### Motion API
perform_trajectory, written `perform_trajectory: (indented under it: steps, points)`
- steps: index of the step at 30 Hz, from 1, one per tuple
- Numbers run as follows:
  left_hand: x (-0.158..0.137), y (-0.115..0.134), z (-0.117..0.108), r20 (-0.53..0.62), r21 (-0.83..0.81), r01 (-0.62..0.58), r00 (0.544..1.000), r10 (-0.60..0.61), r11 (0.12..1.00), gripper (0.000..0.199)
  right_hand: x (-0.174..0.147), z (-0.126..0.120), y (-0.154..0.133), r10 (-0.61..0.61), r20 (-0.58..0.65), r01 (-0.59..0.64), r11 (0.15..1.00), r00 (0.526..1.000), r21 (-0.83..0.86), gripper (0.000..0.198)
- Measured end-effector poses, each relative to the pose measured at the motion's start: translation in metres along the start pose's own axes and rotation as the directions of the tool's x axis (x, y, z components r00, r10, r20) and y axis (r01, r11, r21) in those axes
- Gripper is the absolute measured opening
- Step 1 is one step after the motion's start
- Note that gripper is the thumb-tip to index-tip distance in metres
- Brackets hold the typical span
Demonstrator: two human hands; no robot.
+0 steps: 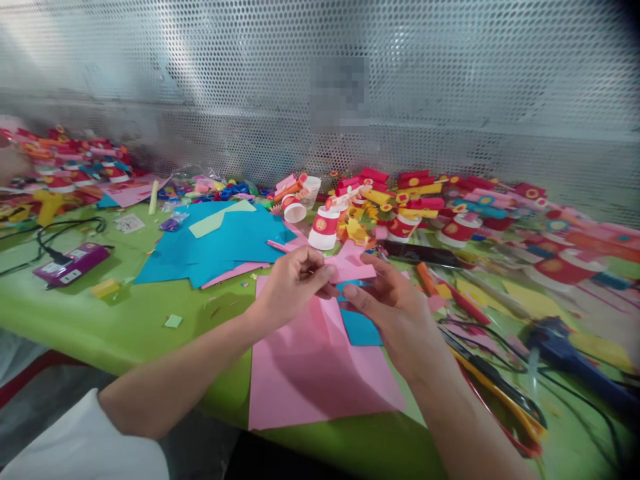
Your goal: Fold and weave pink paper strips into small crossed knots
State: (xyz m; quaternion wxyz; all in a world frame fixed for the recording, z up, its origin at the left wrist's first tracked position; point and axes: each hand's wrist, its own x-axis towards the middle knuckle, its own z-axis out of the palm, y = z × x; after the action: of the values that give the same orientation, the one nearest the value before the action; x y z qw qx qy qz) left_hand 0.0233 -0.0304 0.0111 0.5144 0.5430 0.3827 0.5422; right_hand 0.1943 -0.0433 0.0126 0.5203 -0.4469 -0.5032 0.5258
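My left hand (300, 283) is closed, thumb against fingers, on one end of a small pink paper strip (354, 273). At the strip's other end is my right hand (390, 300), its thumb and fingers apart; whether a fingertip touches the strip is unclear. Below both hands lies a large pink sheet (320, 380), with a blue paper piece (363, 327) on its upper right part. Just beyond the hands stands a red and white paper cup (324, 228), and another cup (295, 210) lies tipped beside it.
Blue sheets (220, 240) lie to the left, near a purple power strip (73, 265). On the right are a blue glue gun (575, 360), yellow-handled scissors (500, 387) and cables. Decorated cups with paper rolls (460, 227) line the perforated metal panel (250, 80).
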Motion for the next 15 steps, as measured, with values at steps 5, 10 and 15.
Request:
perform_trajectory:
  steps: [5, 10, 15]
  points:
    - [-0.005, -0.009, 0.005, -0.064, 0.025, -0.127, 0.990, 0.128, 0.992, 0.023, 0.000, 0.002, 0.004, 0.032, 0.094, -0.026, 0.997, 0.995, -0.066, 0.032]
    - [-0.010, -0.015, 0.012, -0.069, 0.053, -0.160, 0.984, 0.164, 0.986, 0.023, 0.000, 0.001, 0.008, -0.026, 0.009, 0.027, 0.997, 1.000, -0.073, 0.028]
    - [-0.008, -0.003, 0.007, 0.018, 0.018, 0.013, 1.000, -0.013, 1.000, 0.026, 0.000, -0.001, 0.006, -0.013, -0.024, 0.010, 0.992, 1.000, -0.125, 0.029]
